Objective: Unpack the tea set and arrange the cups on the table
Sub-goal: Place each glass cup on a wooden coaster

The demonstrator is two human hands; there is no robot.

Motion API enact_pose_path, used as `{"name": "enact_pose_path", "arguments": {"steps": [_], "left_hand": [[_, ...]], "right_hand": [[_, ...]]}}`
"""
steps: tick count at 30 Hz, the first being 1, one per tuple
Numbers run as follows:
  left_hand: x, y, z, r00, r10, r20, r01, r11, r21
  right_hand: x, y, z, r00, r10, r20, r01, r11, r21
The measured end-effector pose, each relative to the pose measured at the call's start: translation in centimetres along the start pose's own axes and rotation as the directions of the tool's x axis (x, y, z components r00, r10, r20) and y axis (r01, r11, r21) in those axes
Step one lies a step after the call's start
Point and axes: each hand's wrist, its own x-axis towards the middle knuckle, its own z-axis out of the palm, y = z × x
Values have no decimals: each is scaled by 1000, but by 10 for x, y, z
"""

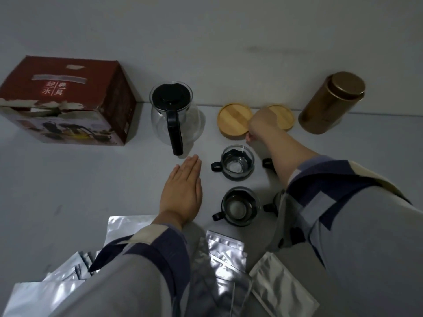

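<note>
Sleeves in grey with dark blue and cream patches fill the bottom of the frame, one rising from lower left and one from the right edge, and they are the nearest things to the lens. Beneath them the pale table spreads across the whole view up to a wall at the top. At upper left sits the red cardboard box, its top edge torn. Silver foil pouches lie scattered along the bottom, partly under the sleeves. Right of the box stands the glass teapot with a black lid and a black handle pointing down the frame. At upper right a bronze tin canister leans in the wide-angle view. Between teapot and canister lie two round wooden coasters, close beside one another. The left hand rests flat on the table at centre, fingers straight and together, holding nothing. Just right of it stand two glass cups with black holders and handles, one above the other in the frame; further black handles peek out beside the right forearm. The right hand reaches over the coasters, fingers curled downward at the first coaster's edge; whether it grips anything I cannot tell.
</note>
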Motion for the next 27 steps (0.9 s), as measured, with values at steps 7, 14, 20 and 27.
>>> {"name": "enact_pose_path", "arguments": {"steps": [7,14,20,27], "left_hand": [[-1,1,0,1000,-4,-5,3,1000,-12],[1,3,-1,1000,-8,-6,8,1000,-16],[-1,0,0,1000,-1,-12,1,1000,-16],[3,1,-1,1000,4,-13,-4,1000,-29]], "right_hand": [[-22,18,0,977,-215,13,204,904,-376],[-29,21,1,967,-242,74,246,829,-502],[-34,26,6,978,-210,-9,177,845,-505],[-52,14,-14,942,-324,-91,257,868,-425]]}}
